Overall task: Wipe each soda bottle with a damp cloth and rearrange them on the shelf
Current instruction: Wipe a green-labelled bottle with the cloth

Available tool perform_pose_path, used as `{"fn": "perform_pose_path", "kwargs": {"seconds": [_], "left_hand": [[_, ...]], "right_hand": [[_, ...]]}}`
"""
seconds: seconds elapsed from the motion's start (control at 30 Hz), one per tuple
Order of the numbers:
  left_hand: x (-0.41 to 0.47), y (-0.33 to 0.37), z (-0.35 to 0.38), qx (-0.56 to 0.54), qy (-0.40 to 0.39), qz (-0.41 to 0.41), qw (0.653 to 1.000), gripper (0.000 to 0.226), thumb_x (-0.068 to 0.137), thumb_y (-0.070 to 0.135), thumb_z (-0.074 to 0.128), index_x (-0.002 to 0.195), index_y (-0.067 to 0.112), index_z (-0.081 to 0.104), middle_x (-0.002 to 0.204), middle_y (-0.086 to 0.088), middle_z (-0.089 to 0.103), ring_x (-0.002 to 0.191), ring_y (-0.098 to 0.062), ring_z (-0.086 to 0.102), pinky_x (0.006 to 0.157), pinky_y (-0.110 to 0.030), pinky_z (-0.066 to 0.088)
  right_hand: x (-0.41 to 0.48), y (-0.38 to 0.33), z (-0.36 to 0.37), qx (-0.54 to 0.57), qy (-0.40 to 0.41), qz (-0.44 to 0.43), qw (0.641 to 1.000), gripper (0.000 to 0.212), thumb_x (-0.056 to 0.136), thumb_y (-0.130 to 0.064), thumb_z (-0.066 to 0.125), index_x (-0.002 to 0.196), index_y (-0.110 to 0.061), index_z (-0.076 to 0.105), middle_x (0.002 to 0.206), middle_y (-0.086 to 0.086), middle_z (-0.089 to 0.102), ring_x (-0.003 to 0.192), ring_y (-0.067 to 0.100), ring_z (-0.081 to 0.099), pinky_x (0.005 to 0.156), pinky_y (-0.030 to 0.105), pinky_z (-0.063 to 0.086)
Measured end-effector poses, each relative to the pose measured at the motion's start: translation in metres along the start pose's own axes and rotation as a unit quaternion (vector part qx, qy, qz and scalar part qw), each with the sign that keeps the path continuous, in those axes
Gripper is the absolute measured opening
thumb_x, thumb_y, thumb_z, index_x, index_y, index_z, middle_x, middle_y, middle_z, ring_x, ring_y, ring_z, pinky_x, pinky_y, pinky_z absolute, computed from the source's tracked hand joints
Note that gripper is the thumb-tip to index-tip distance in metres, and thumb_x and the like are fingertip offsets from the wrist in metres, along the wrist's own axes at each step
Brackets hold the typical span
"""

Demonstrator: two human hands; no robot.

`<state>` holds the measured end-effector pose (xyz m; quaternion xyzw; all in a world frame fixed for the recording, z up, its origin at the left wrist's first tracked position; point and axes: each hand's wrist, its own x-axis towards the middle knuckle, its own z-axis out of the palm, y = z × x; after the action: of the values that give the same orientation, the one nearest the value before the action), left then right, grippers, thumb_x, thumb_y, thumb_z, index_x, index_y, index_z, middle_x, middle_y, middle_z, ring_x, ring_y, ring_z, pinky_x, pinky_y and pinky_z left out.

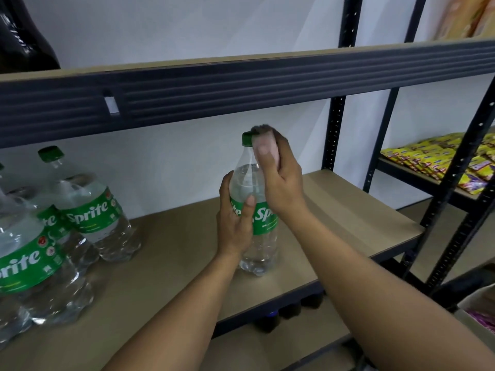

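The Sprite bottle (pixel 263 245) stands upright on the shelf (pixel 174 250) between our hands. Our left hand (pixel 235 226) curls round its label. Our right hand (pixel 284 183) pinches a pink cloth (pixel 267 139) against its neck, beside the green cap. More Sprite bottles (pixel 91 210) stand left of our left hand.

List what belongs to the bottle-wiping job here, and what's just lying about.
Job: held Sprite bottle; cloth in right hand; left hand gripping the bottle; other Sprite bottles; shelf.
Lying about: yellow snack packets; dark bottle on upper shelf; box.
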<state>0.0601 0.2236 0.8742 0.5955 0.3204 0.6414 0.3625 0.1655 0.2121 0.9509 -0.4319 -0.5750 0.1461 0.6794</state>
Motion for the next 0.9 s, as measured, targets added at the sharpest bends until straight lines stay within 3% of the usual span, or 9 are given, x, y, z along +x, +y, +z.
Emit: {"fn": "perform_pose_path", "kwargs": {"seconds": [0.07, 0.23, 0.37, 0.47, 0.53, 0.63, 0.7, 0.77, 0.9], "left_hand": [[-0.001, -0.001, 0.001, 0.004, 0.004, -0.001, 1.0, 0.077, 0.077, 0.091, 0.055, 0.142, 0.052, 0.039, 0.127, 0.03, 0.064, 0.116, -0.009, 0.069, 0.089, -0.031, 0.059], [-0.002, 0.005, 0.003, 0.037, 0.014, 0.037, 0.999, 0.078, 0.083, 0.089, 0.047, 0.145, 0.043, 0.038, 0.125, 0.041, 0.06, 0.112, 0.008, 0.064, 0.084, -0.01, 0.051], [-0.002, -0.002, 0.004, 0.039, 0.036, 0.028, 0.998, 0.095, 0.084, 0.091, 0.041, 0.153, 0.025, 0.041, 0.126, 0.034, 0.062, 0.114, 0.002, 0.066, 0.086, -0.019, 0.054], [-0.002, -0.011, 0.004, 0.026, 0.04, 0.025, 0.999, 0.087, 0.093, 0.078, 0.041, 0.155, 0.016, 0.039, 0.136, 0.013, 0.063, 0.121, -0.01, 0.065, 0.092, -0.033, 0.057], [-0.002, -0.011, 0.006, 0.032, 0.048, 0.02, 0.998, 0.075, 0.094, 0.066, 0.039, 0.155, 0.02, 0.04, 0.14, 0.001, 0.061, 0.123, -0.013, 0.064, 0.095, -0.039, 0.058], [-0.006, -0.007, 0.007, 0.057, 0.04, 0.01, 0.997, 0.062, 0.092, 0.072, 0.036, 0.149, 0.048, 0.033, 0.144, 0.005, 0.057, 0.122, -0.004, 0.063, 0.092, -0.031, 0.059], [-0.007, -0.007, 0.005, 0.065, 0.017, 0.007, 0.998, 0.063, 0.088, 0.086, 0.039, 0.144, 0.061, 0.026, 0.147, 0.006, 0.054, 0.123, -0.002, 0.062, 0.09, -0.023, 0.058], [-0.004, -0.008, -0.001, 0.072, 0.0, 0.006, 0.997, 0.076, 0.079, 0.094, 0.045, 0.146, 0.061, 0.027, 0.147, 0.005, 0.056, 0.121, -0.001, 0.064, 0.089, -0.021, 0.057], [0.007, -0.007, -0.015, 0.089, -0.034, 0.004, 0.995, 0.091, 0.069, 0.094, 0.06, 0.148, 0.066, 0.024, 0.152, 0.0, 0.053, 0.127, -0.014, 0.063, 0.098, -0.038, 0.059]], "right_hand": [[0.001, 0.001, -0.001, 0.006, -0.001, -0.007, 1.0, 0.056, 0.099, -0.063, 0.044, 0.146, -0.034, 0.052, 0.139, -0.01, 0.064, 0.124, -0.001, 0.06, 0.1, 0.016, 0.05], [-0.064, 0.05, 0.004, 0.046, 0.01, 0.049, 0.998, 0.049, 0.11, -0.051, 0.032, 0.155, -0.033, 0.041, 0.151, -0.022, 0.052, 0.145, -0.001, 0.044, 0.115, 0.016, 0.034], [-0.114, 0.089, 0.009, 0.063, 0.007, 0.117, 0.991, 0.057, 0.112, -0.053, 0.027, 0.161, -0.025, 0.035, 0.155, -0.011, 0.05, 0.148, 0.014, 0.044, 0.124, 0.042, 0.035], [-0.126, 0.102, 0.009, 0.039, 0.02, 0.153, 0.987, 0.066, 0.107, -0.067, 0.025, 0.163, -0.033, 0.031, 0.16, -0.019, 0.045, 0.151, 0.005, 0.037, 0.126, 0.04, 0.031], [-0.126, 0.101, 0.009, 0.033, 0.021, 0.159, 0.987, 0.058, 0.105, -0.071, 0.023, 0.157, -0.048, 0.031, 0.154, -0.035, 0.043, 0.147, -0.005, 0.037, 0.123, 0.024, 0.031], [-0.126, 0.097, 0.008, 0.022, 0.018, 0.173, 0.985, 0.044, 0.105, -0.065, 0.023, 0.148, -0.06, 0.033, 0.144, -0.043, 0.047, 0.14, -0.012, 0.042, 0.111, 0.009, 0.032], [-0.127, 0.096, 0.006, 0.016, 0.023, 0.181, 0.983, 0.046, 0.104, -0.068, 0.023, 0.147, -0.059, 0.036, 0.146, -0.033, 0.052, 0.138, -0.009, 0.046, 0.111, 0.013, 0.036], [-0.128, 0.098, 0.006, 0.014, 0.029, 0.181, 0.983, 0.054, 0.102, -0.073, 0.023, 0.15, -0.054, 0.038, 0.148, -0.023, 0.055, 0.138, -0.005, 0.048, 0.114, 0.023, 0.039], [-0.13, 0.099, 0.009, 0.016, 0.032, 0.186, 0.982, 0.062, 0.101, -0.076, 0.026, 0.151, -0.045, 0.045, 0.14, -0.029, 0.059, 0.133, -0.002, 0.054, 0.113, 0.028, 0.044]]}}
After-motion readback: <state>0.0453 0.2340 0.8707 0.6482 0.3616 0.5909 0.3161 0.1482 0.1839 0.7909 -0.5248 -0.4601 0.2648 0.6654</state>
